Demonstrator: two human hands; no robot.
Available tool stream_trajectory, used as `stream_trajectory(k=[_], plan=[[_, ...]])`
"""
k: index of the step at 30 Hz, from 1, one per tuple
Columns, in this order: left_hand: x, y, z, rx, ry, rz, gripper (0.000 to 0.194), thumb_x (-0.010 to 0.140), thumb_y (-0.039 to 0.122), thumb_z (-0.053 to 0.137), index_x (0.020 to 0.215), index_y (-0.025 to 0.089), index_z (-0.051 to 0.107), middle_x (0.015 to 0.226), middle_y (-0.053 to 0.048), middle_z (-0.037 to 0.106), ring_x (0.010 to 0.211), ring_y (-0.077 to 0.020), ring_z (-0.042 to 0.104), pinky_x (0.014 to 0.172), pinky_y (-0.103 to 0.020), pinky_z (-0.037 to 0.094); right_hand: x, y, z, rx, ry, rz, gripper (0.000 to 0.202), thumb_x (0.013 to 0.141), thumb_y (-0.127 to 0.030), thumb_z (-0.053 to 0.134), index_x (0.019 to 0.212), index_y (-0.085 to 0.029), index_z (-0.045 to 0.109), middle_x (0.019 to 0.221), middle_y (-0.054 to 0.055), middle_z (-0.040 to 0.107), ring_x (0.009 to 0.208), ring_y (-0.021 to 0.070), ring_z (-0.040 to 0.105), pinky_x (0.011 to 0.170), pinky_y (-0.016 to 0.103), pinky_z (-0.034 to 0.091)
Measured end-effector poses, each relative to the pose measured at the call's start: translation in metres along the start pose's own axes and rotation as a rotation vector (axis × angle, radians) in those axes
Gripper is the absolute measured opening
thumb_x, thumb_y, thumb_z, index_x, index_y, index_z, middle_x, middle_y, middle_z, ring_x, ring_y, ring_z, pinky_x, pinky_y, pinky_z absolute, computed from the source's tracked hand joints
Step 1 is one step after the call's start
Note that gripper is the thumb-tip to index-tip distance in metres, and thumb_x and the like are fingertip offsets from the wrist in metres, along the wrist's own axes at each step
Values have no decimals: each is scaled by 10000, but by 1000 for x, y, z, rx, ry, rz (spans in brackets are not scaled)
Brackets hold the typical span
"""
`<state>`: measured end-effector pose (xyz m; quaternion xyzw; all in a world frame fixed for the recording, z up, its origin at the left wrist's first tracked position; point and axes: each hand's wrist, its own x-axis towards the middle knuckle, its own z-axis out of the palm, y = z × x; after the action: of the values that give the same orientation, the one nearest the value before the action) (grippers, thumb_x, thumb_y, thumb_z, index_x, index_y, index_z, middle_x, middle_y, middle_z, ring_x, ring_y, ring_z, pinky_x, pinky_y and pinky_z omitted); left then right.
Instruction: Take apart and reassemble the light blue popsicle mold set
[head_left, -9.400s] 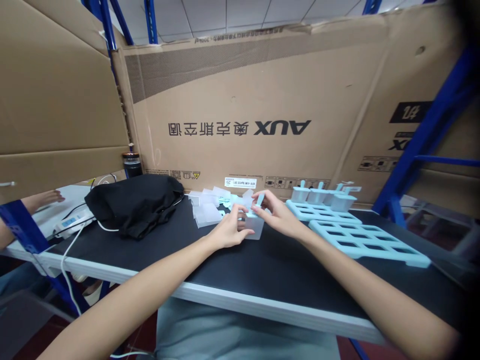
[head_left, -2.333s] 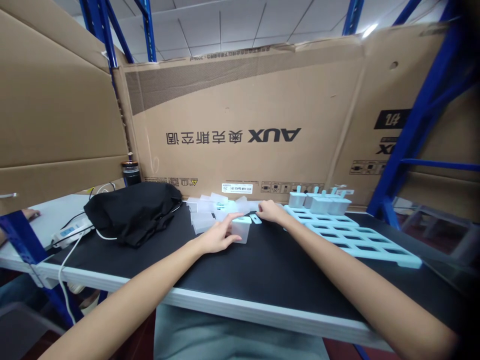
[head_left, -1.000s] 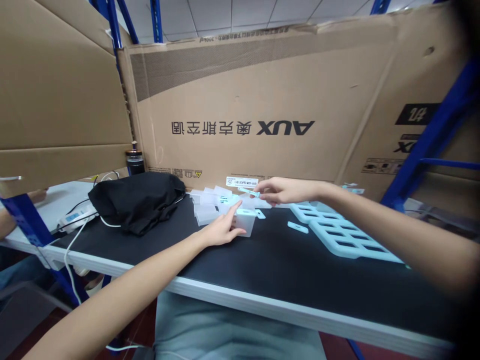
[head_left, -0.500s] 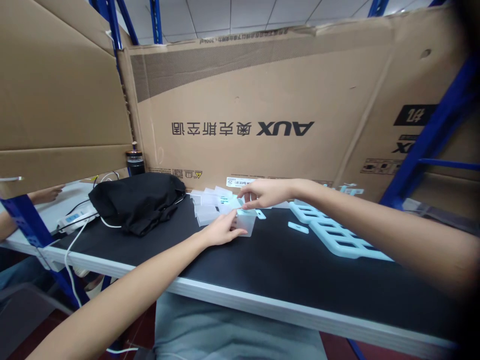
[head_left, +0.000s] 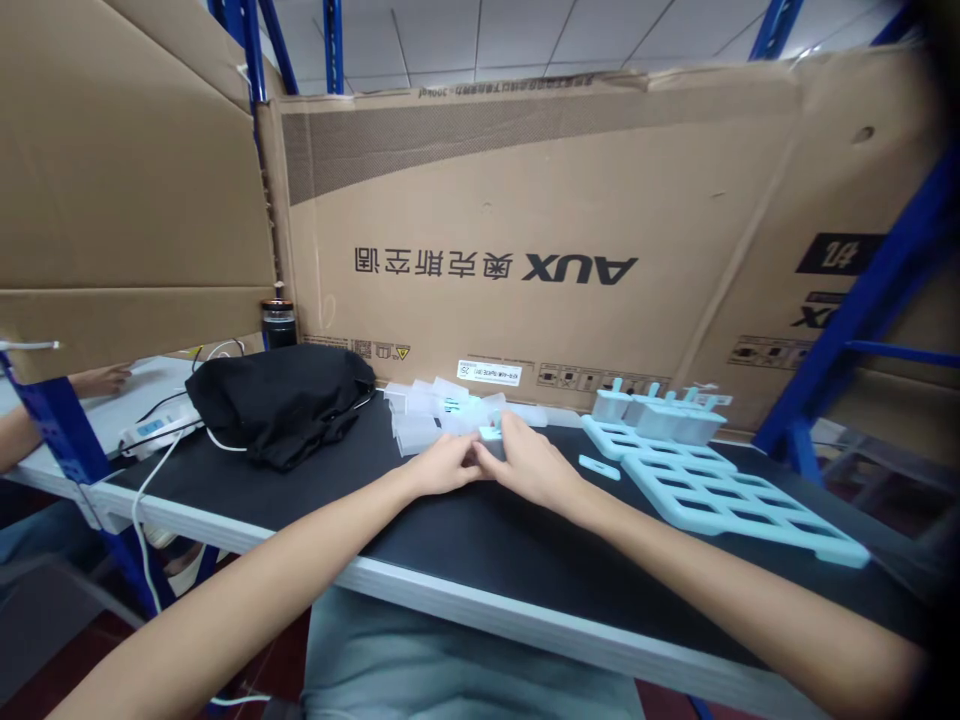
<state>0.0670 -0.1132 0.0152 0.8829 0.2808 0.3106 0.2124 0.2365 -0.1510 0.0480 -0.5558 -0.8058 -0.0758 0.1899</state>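
Blue-topped mould [head_left: 491, 434] is enclosed between the left hand [head_left: 444, 464] and the right hand [head_left: 537, 468], with forearms [head_left: 300, 548] stretched forward. On the cardboard [head_left: 487, 170], "AUX" is printed upside down. By the right thumb and fingers the mould is gripped; whether the hidden left fingertips are closed cannot be told.

Head-worn view, forward and down

The right hand [head_left: 529, 458] now sits nearer the front edge of the table [head_left: 480, 540], wrapped round the blue-topped mould [head_left: 491, 433].
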Motion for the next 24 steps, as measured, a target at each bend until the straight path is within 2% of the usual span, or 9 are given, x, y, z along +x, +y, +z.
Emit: stream_trajectory(k=[3,5,8,10,12,14,17,20,24], plan=[[1,0,1,-199,-30,13,236,832,367,610,929,159,555,896,-58,678,834,-186,647,767,-301,495,8,15,-9,26,16,-56,333,875,-493,389,960,-179,459,976,113,571,880,240,574,737,326,426],[2,-1,2,-321,-33,-30,305,827,401,618,994,152,565,982,-88,679,915,-191,648,838,-324,498,15,37,-21,-3,65,-31,312,870,-458,405,967,-169,473,974,121,562,927,245,556,788,326,418],[3,-2,4,-358,-23,-81,346,822,438,616,1002,145,580,981,-98,679,927,-189,649,870,-341,498,25,87,-44,-132,121,151,389,874,-465,390,1012,-117,494,1020,174,530,956,269,544,812,339,398],[3,-3,4,-334,-20,-88,333,829,443,605,978,145,591,961,-90,680,908,-183,650,863,-334,502,29,126,-58,-232,104,274,473,885,-462,373,1099,-53,480,1083,233,499,945,280,550,800,344,384],[3,-3,4,-306,-20,-90,316,842,438,590,963,147,597,942,-81,680,888,-175,650,844,-319,506,28,162,-66,-343,76,366,496,888,-420,384,1153,-9,463,1086,266,508,975,297,540,805,346,362],[3,-2,4,-275,-22,-87,301,854,431,574,955,149,601,925,-73,681,874,-168,647,826,-304,505,25,187,-68,-443,56,445,499,886,-405,390,1172,-5,471,1087,274,534,1019,317,515,813,365,343],[3,-1,3,-213,-28,-75,294,870,432,547,948,155,607,904,-58,684,847,-160,640,796,-284,498,18,202,-63,-518,16,518,498,879,-481,371,1118,-79,543,1114,240,567,1086,344,454,834,439,317],[2,2,1,-119,-42,-57,306,908,434,475,930,165,619,882,-38,686,792,-146,627,767,-274,480,14,201,-55,-534,-19,522,479,876,-526,349,958,-136,614,1082,199,602,1145,335,386,875,514,268],[1,5,-2,-37,-48,-34,349,944,418,393,922,165,632,897,-33,691,789,-142,618,781,-271,458,14,198,-45,-527,66,524,470,881,-517,333,873,-147,621,1050,181,622,1164,303,363,902,536,221]])
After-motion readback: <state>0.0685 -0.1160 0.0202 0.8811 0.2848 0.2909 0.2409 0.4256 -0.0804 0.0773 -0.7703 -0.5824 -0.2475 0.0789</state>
